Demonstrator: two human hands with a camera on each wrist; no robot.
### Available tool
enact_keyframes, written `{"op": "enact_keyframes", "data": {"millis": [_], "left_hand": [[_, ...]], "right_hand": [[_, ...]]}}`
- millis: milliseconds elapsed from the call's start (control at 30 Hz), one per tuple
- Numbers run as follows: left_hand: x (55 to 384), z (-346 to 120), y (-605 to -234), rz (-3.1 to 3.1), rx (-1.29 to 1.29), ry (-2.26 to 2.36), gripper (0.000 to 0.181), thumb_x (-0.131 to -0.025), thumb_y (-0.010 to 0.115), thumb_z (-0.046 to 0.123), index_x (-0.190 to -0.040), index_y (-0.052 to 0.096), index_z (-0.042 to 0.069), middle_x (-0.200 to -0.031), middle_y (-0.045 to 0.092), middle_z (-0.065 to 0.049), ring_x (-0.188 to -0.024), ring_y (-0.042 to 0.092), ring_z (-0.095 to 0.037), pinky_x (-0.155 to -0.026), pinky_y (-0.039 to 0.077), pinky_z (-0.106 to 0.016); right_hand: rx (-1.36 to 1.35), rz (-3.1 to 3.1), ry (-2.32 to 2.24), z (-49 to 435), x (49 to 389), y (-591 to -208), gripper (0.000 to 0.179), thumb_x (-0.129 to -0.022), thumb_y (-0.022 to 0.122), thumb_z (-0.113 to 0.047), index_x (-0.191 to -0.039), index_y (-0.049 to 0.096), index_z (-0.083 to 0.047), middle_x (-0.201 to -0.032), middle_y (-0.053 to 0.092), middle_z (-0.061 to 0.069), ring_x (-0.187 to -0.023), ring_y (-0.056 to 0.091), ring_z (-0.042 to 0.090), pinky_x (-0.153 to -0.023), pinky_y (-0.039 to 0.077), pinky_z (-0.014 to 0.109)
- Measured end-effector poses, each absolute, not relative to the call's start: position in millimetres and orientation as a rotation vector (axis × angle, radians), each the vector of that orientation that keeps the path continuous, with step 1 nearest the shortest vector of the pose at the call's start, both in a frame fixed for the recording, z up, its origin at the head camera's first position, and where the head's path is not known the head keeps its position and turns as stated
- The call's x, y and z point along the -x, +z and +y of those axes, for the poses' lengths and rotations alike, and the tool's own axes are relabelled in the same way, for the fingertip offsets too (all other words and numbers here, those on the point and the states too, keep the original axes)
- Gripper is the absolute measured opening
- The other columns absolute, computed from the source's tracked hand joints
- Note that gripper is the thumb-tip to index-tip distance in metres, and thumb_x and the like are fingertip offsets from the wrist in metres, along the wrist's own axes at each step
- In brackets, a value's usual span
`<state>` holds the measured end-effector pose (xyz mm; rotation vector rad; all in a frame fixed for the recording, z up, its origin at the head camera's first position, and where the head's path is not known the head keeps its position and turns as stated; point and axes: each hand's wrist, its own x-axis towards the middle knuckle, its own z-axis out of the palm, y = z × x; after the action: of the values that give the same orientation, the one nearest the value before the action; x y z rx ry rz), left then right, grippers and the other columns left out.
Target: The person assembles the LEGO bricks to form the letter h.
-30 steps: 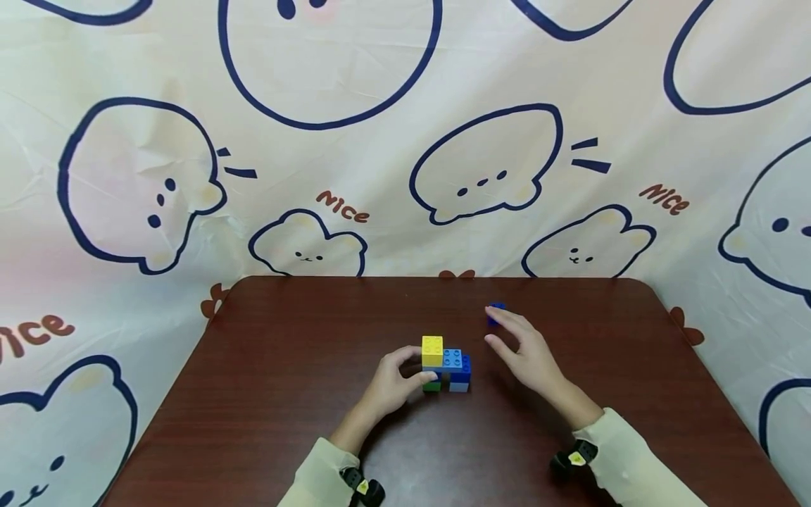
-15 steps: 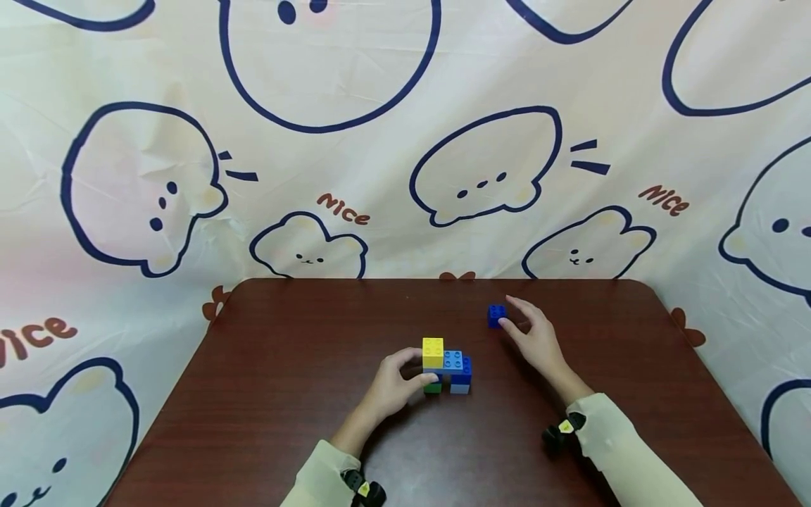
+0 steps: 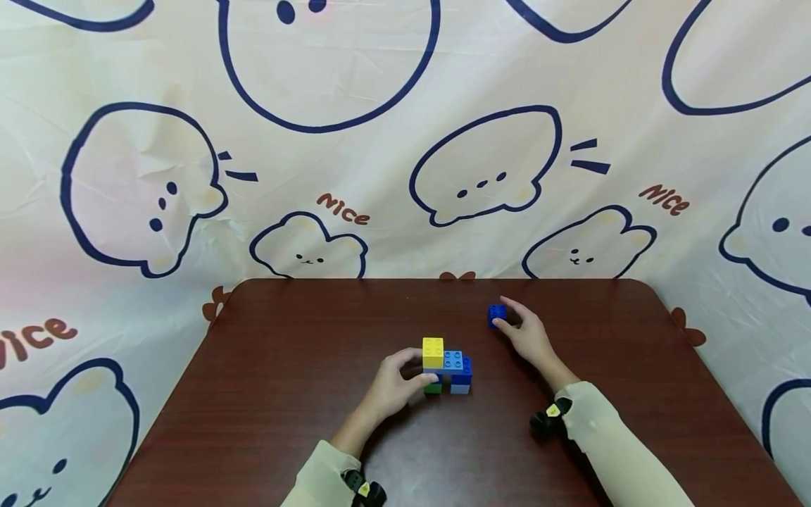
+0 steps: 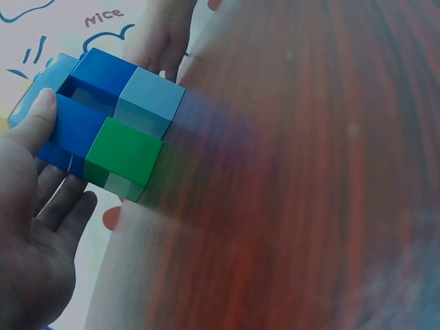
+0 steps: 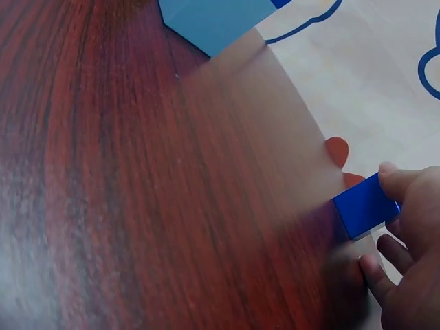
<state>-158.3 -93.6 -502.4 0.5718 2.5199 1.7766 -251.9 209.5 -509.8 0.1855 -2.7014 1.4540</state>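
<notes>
My left hand [image 3: 388,387] grips a small built stack of toy building bricks between thumb and fingers. A yellow brick [image 3: 433,352] tops the stack, beside the studs of a light blue brick [image 3: 453,360]. Below are dark blue bricks, with a green brick [image 4: 124,155] and a pale blue brick [image 4: 151,102] at the bottom. Farther back and to the right, my right hand [image 3: 532,339] pinches a loose dark blue brick [image 3: 497,313], thumb on its near side and forefinger reaching behind. In the right wrist view the thumb lies on that blue brick's [image 5: 364,207] edge.
The brown wooden table [image 3: 304,324] has its back edge just beyond the loose brick. Behind it hangs a pale cloth [image 3: 380,162] printed with cartoon outlines. Black straps with cameras sit on both wrists.
My right hand reached past the loose blue brick, uncovering it, then shifted left to close thumb and forefinger on it. The left hand and the stack have stayed in place.
</notes>
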Motion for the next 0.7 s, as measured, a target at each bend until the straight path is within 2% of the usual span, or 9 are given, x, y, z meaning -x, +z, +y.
{"op": "enact_keyframes", "data": {"millis": [167, 367, 600, 700], "left_hand": [[158.9, -93.6, -503.4, 2.518, -0.597, 1.793, 0.034, -0.091, 0.079, 0.019, -0.120, 0.069, 0.005, -0.110, 0.071, -0.008, -0.097, 0.068, -0.017, -0.083, 0.057, -0.029], [157.8, -92.1, -501.1, 2.503, -0.549, 1.780, 0.034, -0.091, 0.079, 0.018, -0.121, 0.069, 0.007, -0.111, 0.071, -0.006, -0.098, 0.068, -0.017, -0.084, 0.056, -0.028], [157.8, -91.4, -502.3, 2.484, -0.529, 1.798, 0.032, -0.090, 0.080, 0.017, -0.120, 0.070, 0.007, -0.111, 0.071, -0.006, -0.098, 0.068, -0.019, -0.085, 0.056, -0.028], [158.3, -92.2, -502.7, 2.494, -0.537, 1.792, 0.033, -0.091, 0.079, 0.017, -0.120, 0.070, 0.007, -0.111, 0.071, -0.006, -0.098, 0.068, -0.018, -0.084, 0.056, -0.028]], "right_hand": [[-0.193, -2.682, 1.448, 207.6, 252.2, -511.0, 0.052, -0.101, 0.066, -0.016, -0.149, 0.049, -0.002, -0.144, 0.054, 0.024, -0.119, 0.058, 0.038, -0.097, 0.050, 0.054], [-0.154, -2.682, 1.413, 207.0, 251.9, -513.6, 0.047, -0.102, 0.064, -0.016, -0.145, 0.053, -0.002, -0.141, 0.056, 0.025, -0.121, 0.057, 0.038, -0.098, 0.049, 0.054], [-0.127, -2.690, 1.394, 207.1, 251.2, -516.3, 0.044, -0.102, 0.065, -0.018, -0.143, 0.056, -0.005, -0.138, 0.058, 0.023, -0.114, 0.060, 0.035, -0.093, 0.052, 0.051], [-0.133, -2.691, 1.399, 206.9, 250.6, -514.5, 0.044, -0.101, 0.066, -0.018, -0.142, 0.057, -0.005, -0.139, 0.058, 0.022, -0.118, 0.059, 0.036, -0.097, 0.051, 0.052]]}}
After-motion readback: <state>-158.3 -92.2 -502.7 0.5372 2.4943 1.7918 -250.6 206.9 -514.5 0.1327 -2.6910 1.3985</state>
